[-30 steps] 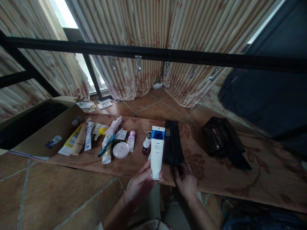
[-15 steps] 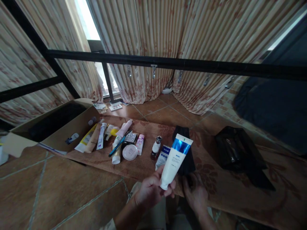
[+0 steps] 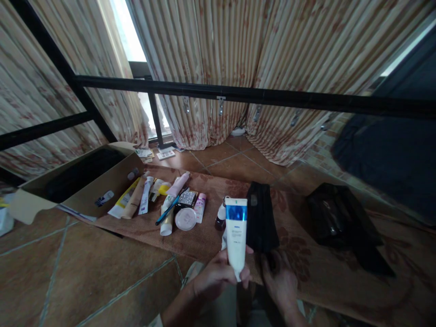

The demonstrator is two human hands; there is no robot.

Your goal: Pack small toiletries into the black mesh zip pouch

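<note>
One white tube [image 3: 236, 238] is showing just left of the black pouch [image 3: 263, 222], the left hand [image 3: 218, 273] wrapping its fingers round the lower end. At the pouch's near edge the right hand [image 3: 282, 278] is curling, its hold unclear. Tilted moments ago, the tube is now pointing upright, seemingly making its print easier to read.
</note>
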